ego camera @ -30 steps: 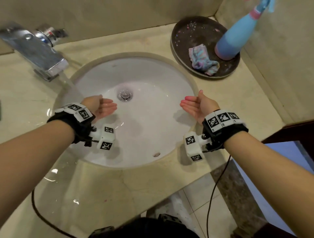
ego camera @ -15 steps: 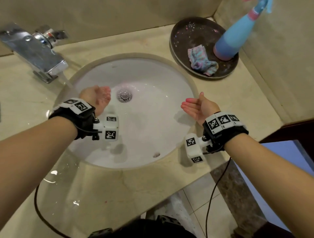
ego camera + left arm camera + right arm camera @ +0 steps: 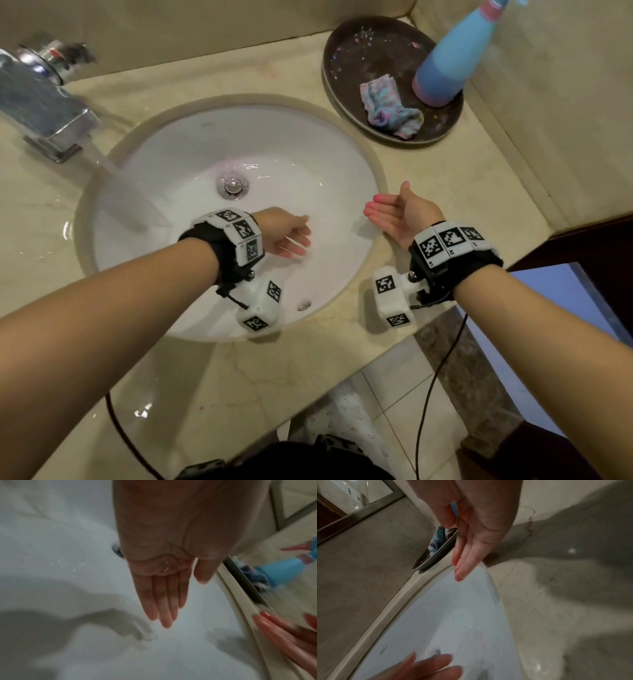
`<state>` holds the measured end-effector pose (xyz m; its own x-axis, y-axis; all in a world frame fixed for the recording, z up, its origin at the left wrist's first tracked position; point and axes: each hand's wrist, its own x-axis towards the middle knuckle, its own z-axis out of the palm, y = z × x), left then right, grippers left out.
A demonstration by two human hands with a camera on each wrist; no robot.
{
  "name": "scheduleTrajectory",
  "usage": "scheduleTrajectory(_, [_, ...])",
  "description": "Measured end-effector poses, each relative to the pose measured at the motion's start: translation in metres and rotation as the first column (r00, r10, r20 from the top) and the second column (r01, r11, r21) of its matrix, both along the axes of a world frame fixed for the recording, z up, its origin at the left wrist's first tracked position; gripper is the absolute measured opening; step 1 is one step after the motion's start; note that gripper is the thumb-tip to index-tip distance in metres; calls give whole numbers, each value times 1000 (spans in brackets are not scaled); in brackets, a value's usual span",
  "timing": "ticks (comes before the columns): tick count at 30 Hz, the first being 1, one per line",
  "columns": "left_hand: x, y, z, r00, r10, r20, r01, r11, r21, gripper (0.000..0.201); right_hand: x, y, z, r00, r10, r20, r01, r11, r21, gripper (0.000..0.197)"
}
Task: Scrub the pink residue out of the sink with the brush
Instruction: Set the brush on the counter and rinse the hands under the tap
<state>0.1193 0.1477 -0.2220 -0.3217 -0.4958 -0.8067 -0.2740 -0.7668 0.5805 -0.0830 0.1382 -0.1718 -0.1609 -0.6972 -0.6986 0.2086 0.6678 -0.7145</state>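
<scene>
The white oval sink [image 3: 308, 154] has water running into its left side, and a faint pink tinge [image 3: 227, 168] shows just behind the drain [image 3: 234, 186]. No brush is in any view. My left hand [image 3: 291, 236] is low in the basin, right of centre, its fingers [image 3: 163, 601] straight and together and holding nothing. My right hand [image 3: 390, 212] hovers palm-up over the sink's right rim, empty, with relaxed fingers [image 3: 464, 561] stained pink at the tips. A short gap separates the two hands.
A chrome faucet [image 3: 51, 113] at the back left pours a stream [image 3: 126, 192] into the basin. At the back right a dark round tray [image 3: 346, 85] holds a crumpled blue-pink cloth [image 3: 390, 109] and a blue spray bottle [image 3: 445, 61]. Beige counter surrounds the sink; a wall corner closes the right.
My left hand has moved from beside the drain, near the water stream, toward the near right of the basin, closer to my right hand. The right hand has barely shifted.
</scene>
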Motion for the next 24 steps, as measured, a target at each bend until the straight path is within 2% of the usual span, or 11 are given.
scheduleTrajectory(3, [42, -5, -2, 970, 241, 43, -240, 971, -26, 33, 2, -1, 2, 1000, 18, 2, -18, 1000, 6, 55])
scheduleTrajectory(6, [88, -5, -5, 860, 507, 60, -504, 861, -66, 38, 9, -2, 3, 999, 41, 11, -41, 999, -2, 54])
scheduleTrajectory(8, [115, -3, -5, 744, 667, 37, -663, 744, -85, 43, 16, -5, 5, 998, 59, 16, -59, 998, -9, 54])
scheduleTrajectory(11, [140, 0, -1, 523, 851, -33, -848, 516, -122, 38, 26, -10, 8, 996, 85, 33, -85, 996, -17, 54])
scheduleTrajectory(14, [154, 3, 3, 248, 953, -174, -969, 242, -56, 39, 34, -16, 9, 994, 99, 37, -98, 995, -31, 54])
scheduleTrajectory(15, [155, 5, 5, 187, 954, -234, -982, 187, -22, 39, 35, -17, 8, 994, 97, 39, -96, 995, -32, 54])
scheduleTrajectory(16, [156, 4, 4, 155, 952, -263, -987, 159, -7, 39, 36, -19, 8, 994, 97, 43, -96, 995, -31, 54])
scheduleTrajectory(20, [152, 0, 3, 198, 929, -314, -979, 200, -24, 64, 35, -23, 8, 992, 116, 54, -115, 993, -20, 54])
scheduleTrajectory(21, [149, -1, 4, 238, 928, -287, -970, 245, -15, 59, 35, -24, 8, 991, 121, 57, -120, 993, -21, 54])
scheduleTrajectory(24, [126, 0, 12, 455, 870, -192, -886, 463, 1, 37, 30, -26, 10, 990, 124, 67, -123, 992, -23, 54])
